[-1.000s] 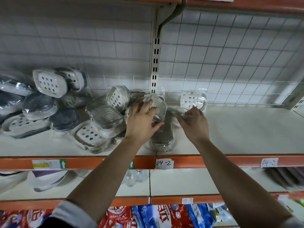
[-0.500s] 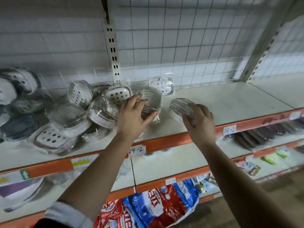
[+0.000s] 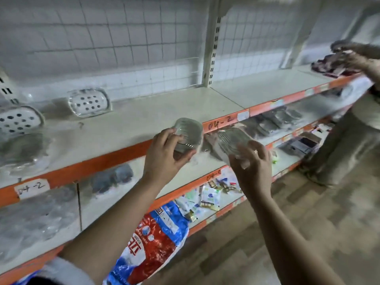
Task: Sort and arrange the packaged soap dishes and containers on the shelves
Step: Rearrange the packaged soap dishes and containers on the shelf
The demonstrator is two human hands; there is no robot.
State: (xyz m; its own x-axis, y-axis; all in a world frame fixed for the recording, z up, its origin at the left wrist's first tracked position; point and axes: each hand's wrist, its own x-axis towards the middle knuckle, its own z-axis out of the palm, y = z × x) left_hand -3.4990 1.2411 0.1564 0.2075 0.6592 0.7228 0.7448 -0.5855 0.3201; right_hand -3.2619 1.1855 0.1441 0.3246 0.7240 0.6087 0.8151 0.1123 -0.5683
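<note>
My left hand [image 3: 164,155] grips a clear, ribbed packaged soap dish [image 3: 188,133] in front of the orange shelf edge. My right hand [image 3: 251,161] holds a second clear ribbed soap dish [image 3: 232,140] just to the right of it, tilted. Both dishes hang in the air, off the shelf. A white perforated soap dish in plastic [image 3: 88,102] leans against the back grid. Another white perforated one [image 3: 18,120] stands at the far left, with grey wrapped dishes [image 3: 22,153] blurred below it.
The white shelf [image 3: 144,120] has an orange front edge with "04-2" labels. Lower shelves hold dark packaged goods, small packets and a red-and-blue bag [image 3: 156,243]. Another person [image 3: 357,58] handles dark packages at the far right. Wooden floor lies below right.
Both hands have drawn back from the pile of dishes, each carrying a clear soap dish out past the shelf edge. The view has swung right, so the pile now sits at the far left.
</note>
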